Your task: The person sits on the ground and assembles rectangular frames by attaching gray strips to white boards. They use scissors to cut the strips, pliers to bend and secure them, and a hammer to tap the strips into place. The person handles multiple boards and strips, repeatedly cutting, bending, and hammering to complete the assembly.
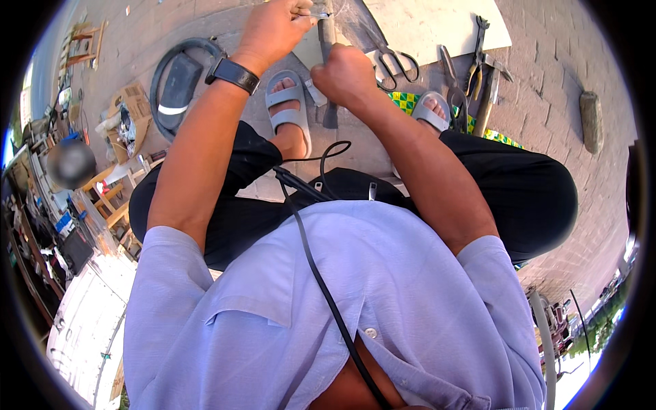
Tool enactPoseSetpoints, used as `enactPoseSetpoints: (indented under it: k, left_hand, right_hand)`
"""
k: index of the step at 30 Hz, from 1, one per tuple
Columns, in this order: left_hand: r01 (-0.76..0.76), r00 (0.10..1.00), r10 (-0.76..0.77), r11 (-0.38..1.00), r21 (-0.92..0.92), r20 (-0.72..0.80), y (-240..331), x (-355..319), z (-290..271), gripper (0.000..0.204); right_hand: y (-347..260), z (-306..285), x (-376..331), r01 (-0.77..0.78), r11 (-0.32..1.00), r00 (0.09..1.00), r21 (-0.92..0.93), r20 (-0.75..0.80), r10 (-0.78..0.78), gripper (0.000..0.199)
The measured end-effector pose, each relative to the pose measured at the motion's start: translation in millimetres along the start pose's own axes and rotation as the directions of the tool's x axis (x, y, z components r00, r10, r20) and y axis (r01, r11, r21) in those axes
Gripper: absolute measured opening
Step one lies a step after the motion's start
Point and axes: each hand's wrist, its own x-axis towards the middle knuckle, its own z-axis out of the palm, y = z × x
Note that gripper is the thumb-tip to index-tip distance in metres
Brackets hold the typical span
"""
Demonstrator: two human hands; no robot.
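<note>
The right hand's point(345, 75) fingers are closed around a long, narrow grey bar point(328, 34); ahead of them, the left hand's point(275, 29) fingers pinch a thin, silvery piece point(318, 15) beside it. Just right of the right fingers lie black-handled metal scissors point(385, 53), partly on a flat, pale board point(437, 27). Left of the left fingers, a black, wheel-like ring point(179, 82) and brown cardboard box point(138, 102) rest on brick-patterned paving point(547, 116).

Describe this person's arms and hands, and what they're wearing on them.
Both arms emerge from short, pale blue-lavender sleeves, leaving the forearms uncovered. The left hand is ungloved, with a black wristband at its wrist. The right hand is also ungloved, with no wristband visible.
</note>
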Motion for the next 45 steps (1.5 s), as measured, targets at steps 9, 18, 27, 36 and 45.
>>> enactPoseSetpoints:
  k: [9, 18, 27, 36, 45]
  left_hand:
    - [0.520, 0.853, -0.521, 0.853, -0.057, -0.018, 45, -30, 41, 0.049]
    - [0.594, 0.803, -0.592, 0.792, 0.142, -0.060, 53, -25, 50, 0.038]
    - [0.572, 0.818, -0.551, 0.810, 0.131, -0.164, 46, -40, 62, 0.035]
    - [0.546, 0.830, -0.531, 0.836, 0.049, -0.172, 59, -37, 81, 0.026]
    - [0.554, 0.828, -0.539, 0.830, 0.071, -0.154, 67, -29, 90, 0.026]
  right_hand:
    - [10, 10, 1, 0.142, 0.990, 0.990, -0.007, 0.016, -0.142, 0.025]
    - [16, -12, -3, 0.140, 0.982, 0.942, 0.127, 0.288, -0.171, 0.041]
    - [161, -15, 1, -0.292, 0.893, 0.894, -0.342, 0.235, 0.382, 0.042]
    - [190, 25, 11, -0.255, 0.800, 0.947, -0.543, 0.027, 0.320, 0.043]
    - [219, 10, 7, -0.228, 0.841, 0.967, -0.491, -0.013, 0.255, 0.038]
